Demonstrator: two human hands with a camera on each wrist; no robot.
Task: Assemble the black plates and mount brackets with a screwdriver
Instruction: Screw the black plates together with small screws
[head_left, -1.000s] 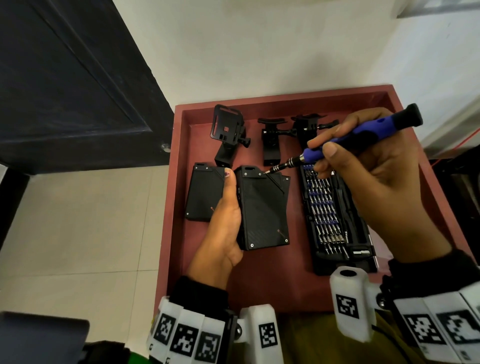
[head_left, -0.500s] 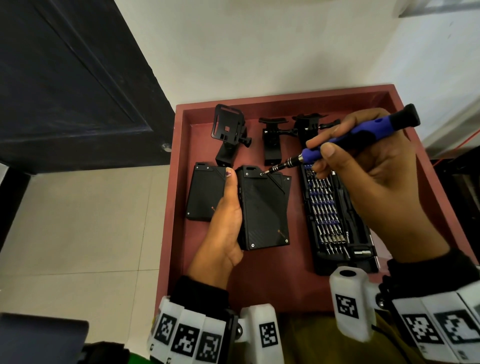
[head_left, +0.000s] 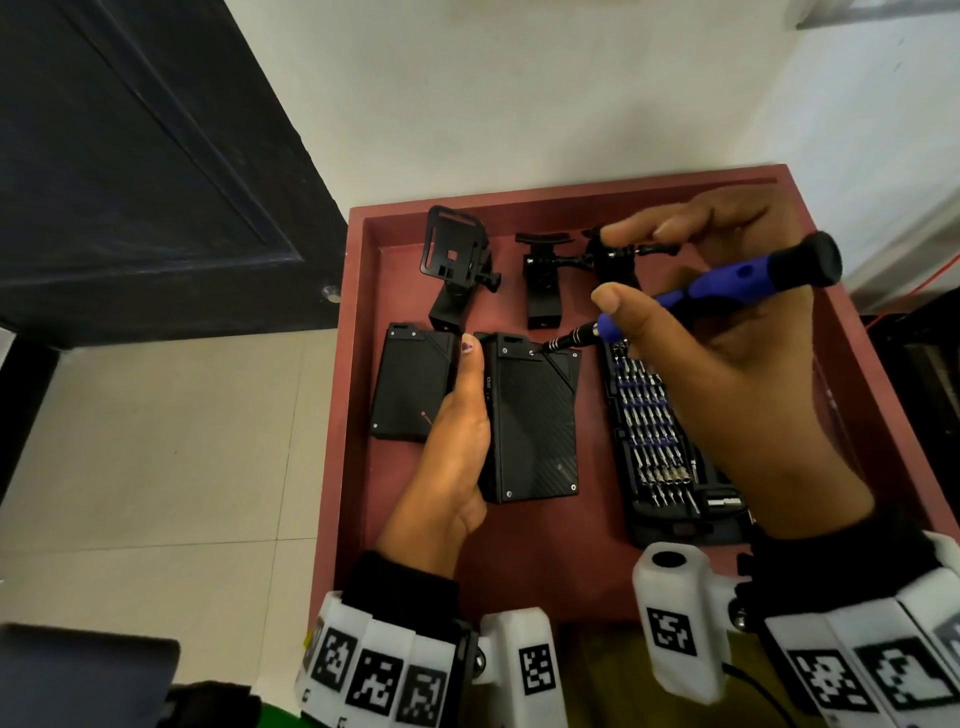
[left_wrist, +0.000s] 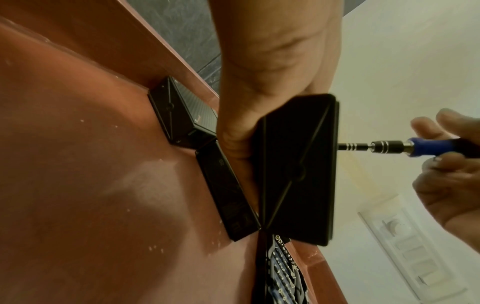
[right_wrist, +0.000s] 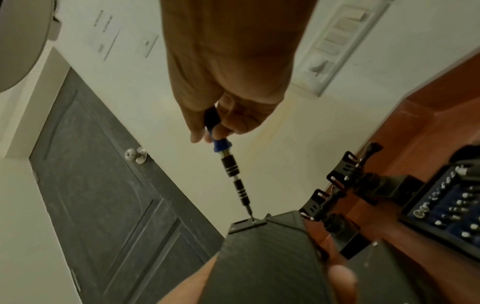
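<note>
Driving a screw into a held black plate (head_left: 535, 421)

The plate is gripped by the left hand (head_left: 457, 452); the screwdriver (head_left: 727, 283) is held by the right hand (head_left: 737, 374), tip on a corner screw.

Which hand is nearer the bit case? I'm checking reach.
Right. The right hand hovers directly over the bit case; the left hand grips the black plate beside it.

Looks like a room at home: dark panelled door (right_wrist: 103, 195) with knob (right_wrist: 136, 155), tiled floor (head_left: 156, 441), wall switchboard (right_wrist: 335, 47).
</note>
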